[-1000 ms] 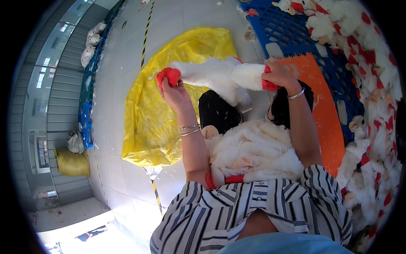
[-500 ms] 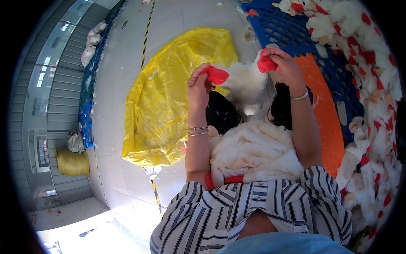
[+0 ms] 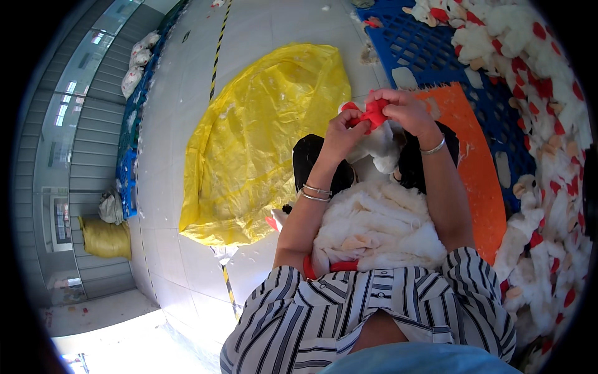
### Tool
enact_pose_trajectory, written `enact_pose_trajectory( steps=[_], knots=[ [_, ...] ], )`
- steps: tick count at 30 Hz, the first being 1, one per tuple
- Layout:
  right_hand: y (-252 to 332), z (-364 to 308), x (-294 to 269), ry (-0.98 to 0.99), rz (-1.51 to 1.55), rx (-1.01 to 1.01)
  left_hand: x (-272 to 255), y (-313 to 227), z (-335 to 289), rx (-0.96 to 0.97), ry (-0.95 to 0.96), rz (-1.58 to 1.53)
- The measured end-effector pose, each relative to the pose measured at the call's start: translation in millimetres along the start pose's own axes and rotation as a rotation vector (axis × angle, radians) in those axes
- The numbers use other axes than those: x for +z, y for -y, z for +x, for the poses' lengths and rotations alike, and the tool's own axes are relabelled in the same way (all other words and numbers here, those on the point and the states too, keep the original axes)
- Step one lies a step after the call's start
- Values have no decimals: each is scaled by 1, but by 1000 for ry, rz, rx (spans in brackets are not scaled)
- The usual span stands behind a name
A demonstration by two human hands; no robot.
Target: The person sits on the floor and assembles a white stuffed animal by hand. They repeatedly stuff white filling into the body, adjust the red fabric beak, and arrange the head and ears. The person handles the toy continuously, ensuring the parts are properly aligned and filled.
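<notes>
Above my knees, my left hand point(image 3: 343, 132) and my right hand point(image 3: 408, 111) are close together, each pinching red fabric point(image 3: 374, 114). The red parts belong to a white fluffy plush piece point(image 3: 379, 149) that hangs down between my legs. They meet between my fingertips, and I cannot tell whether they overlap or just touch. In my lap lies a heap of white plush skins point(image 3: 380, 218) with some red and peach parts.
A yellow plastic sheet or sack point(image 3: 249, 149) lies flat on the floor to the left. At right are an orange board point(image 3: 476, 168), a blue plastic pallet point(image 3: 405, 43) and a long heap of white and red plush pieces point(image 3: 542, 124). Another yellow sack point(image 3: 106, 239) stands by the far-left wall.
My hands were apart, each holding a red end with the white plush stretched between. Now they have come together, the red ends meet, and the white part hangs lower and bunched.
</notes>
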State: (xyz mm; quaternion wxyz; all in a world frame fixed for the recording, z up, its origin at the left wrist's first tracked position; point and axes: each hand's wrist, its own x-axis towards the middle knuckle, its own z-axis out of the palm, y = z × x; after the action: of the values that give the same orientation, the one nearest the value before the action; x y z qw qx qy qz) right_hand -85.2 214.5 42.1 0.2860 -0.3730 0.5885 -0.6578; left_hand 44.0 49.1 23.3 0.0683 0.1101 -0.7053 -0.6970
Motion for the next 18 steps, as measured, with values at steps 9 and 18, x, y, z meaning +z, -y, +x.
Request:
enact_pose_trajectory(
  steps=[9,18],
  knots=[
    [4,18,-20,80,408,-55,1,9,2,-25,-46,96],
    [-20,14,0,-58,-101,-131,2,6,4,37,-173,-95]
  ],
)
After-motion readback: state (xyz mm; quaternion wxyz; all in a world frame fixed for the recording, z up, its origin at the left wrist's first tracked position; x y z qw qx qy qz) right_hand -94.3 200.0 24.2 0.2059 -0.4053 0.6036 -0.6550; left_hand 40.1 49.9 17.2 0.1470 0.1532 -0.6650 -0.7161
